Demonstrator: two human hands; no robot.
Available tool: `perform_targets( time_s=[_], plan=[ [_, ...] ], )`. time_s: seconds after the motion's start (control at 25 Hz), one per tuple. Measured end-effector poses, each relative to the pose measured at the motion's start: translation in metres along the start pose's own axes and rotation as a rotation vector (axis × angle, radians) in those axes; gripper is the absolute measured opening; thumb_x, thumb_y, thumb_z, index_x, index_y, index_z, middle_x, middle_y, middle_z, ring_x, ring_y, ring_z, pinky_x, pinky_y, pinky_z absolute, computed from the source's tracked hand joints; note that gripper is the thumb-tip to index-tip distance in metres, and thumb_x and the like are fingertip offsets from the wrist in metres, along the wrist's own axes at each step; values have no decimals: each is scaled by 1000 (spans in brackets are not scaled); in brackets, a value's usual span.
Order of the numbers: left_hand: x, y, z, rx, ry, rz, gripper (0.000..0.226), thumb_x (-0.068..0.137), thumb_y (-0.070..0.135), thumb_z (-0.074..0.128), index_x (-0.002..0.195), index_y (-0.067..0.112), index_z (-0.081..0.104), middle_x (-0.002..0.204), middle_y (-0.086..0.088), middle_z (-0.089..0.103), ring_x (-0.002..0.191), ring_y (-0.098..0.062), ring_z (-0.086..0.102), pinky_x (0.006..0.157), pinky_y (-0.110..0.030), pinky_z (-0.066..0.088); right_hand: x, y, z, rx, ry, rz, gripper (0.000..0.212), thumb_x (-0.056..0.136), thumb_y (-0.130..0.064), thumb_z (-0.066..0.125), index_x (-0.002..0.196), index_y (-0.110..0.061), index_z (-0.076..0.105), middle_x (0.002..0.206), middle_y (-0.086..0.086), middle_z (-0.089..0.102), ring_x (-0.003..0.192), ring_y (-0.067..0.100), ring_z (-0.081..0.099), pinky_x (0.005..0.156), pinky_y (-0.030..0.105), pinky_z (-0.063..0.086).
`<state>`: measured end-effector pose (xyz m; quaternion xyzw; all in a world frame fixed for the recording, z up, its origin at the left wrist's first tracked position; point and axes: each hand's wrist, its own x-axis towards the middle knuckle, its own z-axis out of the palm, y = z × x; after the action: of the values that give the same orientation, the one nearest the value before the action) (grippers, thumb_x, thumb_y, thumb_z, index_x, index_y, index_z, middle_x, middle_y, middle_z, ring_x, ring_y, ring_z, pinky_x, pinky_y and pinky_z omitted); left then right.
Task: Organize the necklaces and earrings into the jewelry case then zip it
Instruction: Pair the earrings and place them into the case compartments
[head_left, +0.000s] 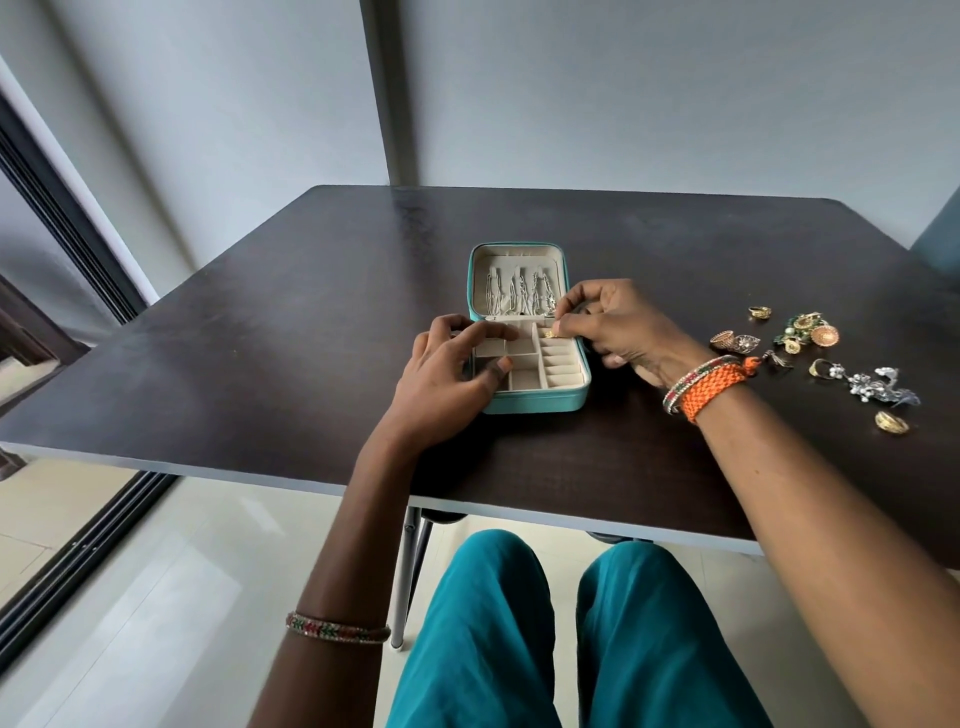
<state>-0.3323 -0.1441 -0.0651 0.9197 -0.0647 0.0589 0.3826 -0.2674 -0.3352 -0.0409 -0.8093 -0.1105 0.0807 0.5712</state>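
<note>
A teal jewelry case (535, 404) lies open on the dark table, its cream lid flat at the back. Several silver necklaces (519, 296) hang on the lid's hooks. My left hand (447, 374) rests on the case's left side, fingers spread over the cream compartments. My right hand (613, 325) is at the case's right edge and pinches a small gold earring (551, 333) over the top slot of the right-hand ring rolls. More earrings and rings (810, 332) lie loose on the table to the right, gold ones at the back, silver ones (878, 384) nearer.
The dark table (260, 364) reaches from a window frame on the left to a teal chair back (940, 244) at the far right. A gold ring (891, 422) lies nearest the table's front right. My knees in teal trousers are under the front edge.
</note>
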Motion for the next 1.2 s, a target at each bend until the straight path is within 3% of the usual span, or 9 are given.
perform_targets(
  time_s=[0.24, 0.48, 0.64, 0.76, 0.92, 1.08, 1.2],
  plan=[
    [0, -1, 1, -3, 3, 3, 29, 93, 34, 53, 120, 46, 53, 138, 6, 34, 132, -14, 25, 108, -38, 30, 3, 0, -6, 194, -14, 72, 21, 84, -1, 64, 74, -14, 52, 54, -4, 42, 32, -1, 23, 29, 12, 19],
    [1, -2, 1, -32, 1, 6, 28, 93, 33, 54, 119, 45, 53, 138, 5, 34, 132, -14, 25, 110, -41, 31, 6, -1, -3, 48, -10, 125, 30, 83, -2, 66, 68, -18, 45, 62, 0, 47, 31, -1, 25, 29, 13, 18],
    [1, -1, 2, -81, 34, 39, 24, 94, 29, 54, 111, 46, 54, 135, 4, 36, 131, -15, 25, 112, -40, 28, 5, -2, -8, 106, -35, 123, 29, 84, -2, 65, 69, -18, 46, 60, -2, 46, 33, -1, 24, 29, 13, 17],
    [-2, 2, 3, -123, 115, 59, 18, 95, 27, 53, 109, 35, 59, 132, 2, 40, 130, -17, 28, 112, -37, 25, 0, -4, -11, 245, 71, 92, 25, 83, -8, 64, 67, -19, 48, 56, -4, 36, 37, 3, 24, 34, 13, 18],
    [-7, 16, 8, 76, 264, 143, 19, 95, 25, 50, 109, 28, 63, 126, 4, 50, 123, -20, 37, 104, -38, 26, -29, -15, -25, 283, 224, 21, 27, 82, -7, 62, 64, -19, 47, 53, -3, 35, 38, 6, 24, 40, 17, 22],
    [-11, 62, 24, 157, 410, 382, 24, 87, 24, 46, 101, 27, 65, 114, 6, 60, 117, -20, 42, 100, -37, 23, -76, -5, -51, 95, 389, -128, 28, 82, -6, 64, 64, -18, 46, 50, -7, 40, 41, 6, 32, 40, 19, 29],
    [-5, 101, 52, 87, 308, 543, 26, 84, 22, 46, 101, 23, 66, 113, 2, 59, 118, -25, 41, 100, -37, 29, -110, 21, -86, -189, 634, -270, 19, 75, -16, 67, 64, -21, 52, 58, -11, 56, 55, 7, 51, 52, 29, 44]
  ],
)
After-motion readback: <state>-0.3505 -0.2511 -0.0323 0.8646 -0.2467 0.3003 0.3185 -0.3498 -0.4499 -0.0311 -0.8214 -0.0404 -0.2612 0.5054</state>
